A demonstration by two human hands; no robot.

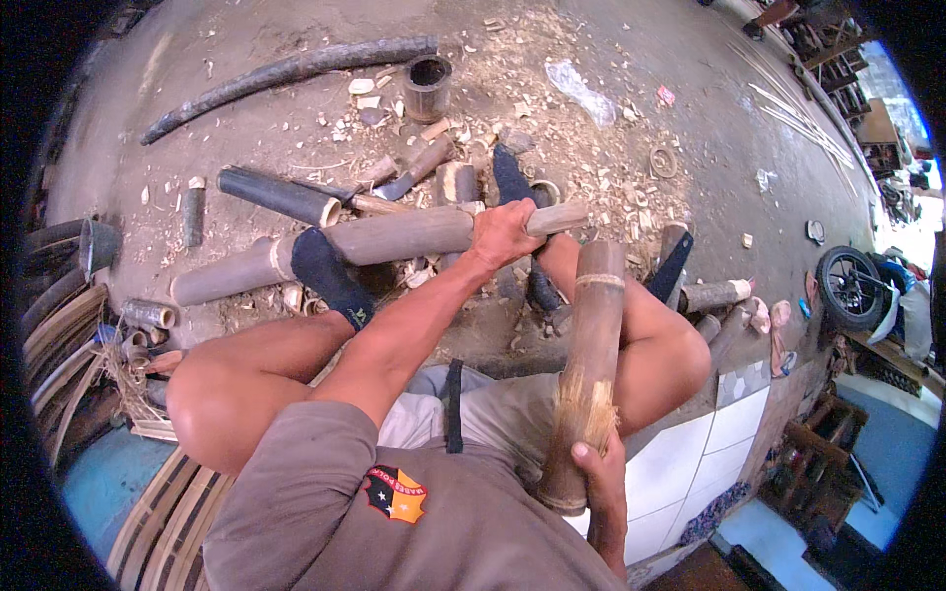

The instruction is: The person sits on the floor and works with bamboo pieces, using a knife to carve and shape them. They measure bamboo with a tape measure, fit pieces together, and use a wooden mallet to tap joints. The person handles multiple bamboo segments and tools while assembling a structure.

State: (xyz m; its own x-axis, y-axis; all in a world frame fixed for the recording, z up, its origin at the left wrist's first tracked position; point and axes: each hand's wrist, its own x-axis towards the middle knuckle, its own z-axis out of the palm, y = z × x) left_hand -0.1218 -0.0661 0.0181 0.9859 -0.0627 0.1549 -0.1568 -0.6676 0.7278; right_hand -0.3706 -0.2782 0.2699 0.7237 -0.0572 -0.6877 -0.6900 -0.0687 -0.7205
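Observation:
My left hand (503, 234) reaches forward between my legs, its fingers closed round a wooden stick (562, 217) whose pale end juts out to the right. A long brown bamboo pole (384, 238) lies leftward from that hand, and I cannot tell whether the stick is joined to it. My right hand (599, 473) grips the near end of a thick bamboo section (588, 355) that leans along my right thigh. Its lower part has a pale, frayed patch of scraped fibres. A knife (429, 158) with a wooden handle and dark blade rests on the ground ahead.
Pale chips litter the ground ahead, round an upright bamboo cup (428, 89). A long dark pole (296, 71) curves beyond, and a dark bamboo tube (279, 195) lies nearer. Split bamboo strips (163, 522) stack at left. At right are white tiles (680, 463) and a wheel (850, 286).

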